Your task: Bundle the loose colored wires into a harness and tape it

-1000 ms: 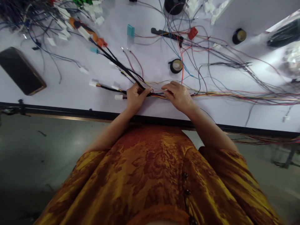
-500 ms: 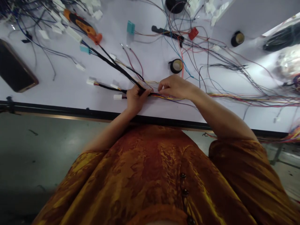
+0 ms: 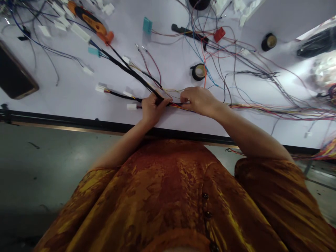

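— Hands first. What have I got?

— My left hand (image 3: 153,112) is curled shut on the wire harness (image 3: 175,105), where its black-sleeved branches (image 3: 128,70) fan out. My right hand (image 3: 199,101) pinches the coloured wires (image 3: 252,109) in its fingertips.

— Where's the harness lying?

— Across the white workbench (image 3: 65,98), just inside its dark edge.

— Beyond that?

— A white connector (image 3: 131,106) sits just beside my left hand, a roll of black tape (image 3: 198,72) lies past my right, and an orange-handled screwdriver (image 3: 90,21) lies farther up.
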The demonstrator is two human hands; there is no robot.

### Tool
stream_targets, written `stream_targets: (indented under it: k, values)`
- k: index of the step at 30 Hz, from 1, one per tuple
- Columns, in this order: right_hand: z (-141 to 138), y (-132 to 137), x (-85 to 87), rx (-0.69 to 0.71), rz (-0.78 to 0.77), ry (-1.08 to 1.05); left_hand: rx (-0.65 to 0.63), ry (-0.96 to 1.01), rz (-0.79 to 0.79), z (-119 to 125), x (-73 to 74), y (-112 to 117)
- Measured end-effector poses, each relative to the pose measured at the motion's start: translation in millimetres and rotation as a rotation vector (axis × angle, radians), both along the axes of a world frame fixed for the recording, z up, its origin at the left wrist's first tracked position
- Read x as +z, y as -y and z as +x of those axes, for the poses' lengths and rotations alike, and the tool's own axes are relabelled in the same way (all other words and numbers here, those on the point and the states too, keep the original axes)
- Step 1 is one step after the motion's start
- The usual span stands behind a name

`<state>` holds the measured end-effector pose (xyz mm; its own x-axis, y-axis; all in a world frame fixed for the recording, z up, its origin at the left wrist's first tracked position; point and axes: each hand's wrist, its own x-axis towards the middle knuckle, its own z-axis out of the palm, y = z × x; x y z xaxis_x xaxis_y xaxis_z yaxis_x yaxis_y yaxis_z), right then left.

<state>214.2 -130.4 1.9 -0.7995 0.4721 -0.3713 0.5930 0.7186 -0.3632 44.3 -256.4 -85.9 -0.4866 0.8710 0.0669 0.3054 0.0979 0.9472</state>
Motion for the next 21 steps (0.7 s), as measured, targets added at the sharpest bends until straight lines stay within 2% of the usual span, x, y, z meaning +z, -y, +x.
stream_targets:
  k: [7, 14, 17, 21]
  values:
    - [10, 20, -4.3, -0.019, 0.213, 0.068, -0.02, -0.028, 0.015, -2, 2.5, 0]
    - [5, 35, -4.5, -0.025, 0.211, -0.018, -0.031, -0.046, 0.023, -1, 5.6, 2]
    - [2, 31, -8.0, -0.033, 0.183, -0.032, -0.052, -0.035, 0.028, -3, 9.2, 4]
    - [2, 10, -18.2, -0.212, 0.165, -0.129, -0.148, -0.047, 0.038, -12, 18.8, 13]
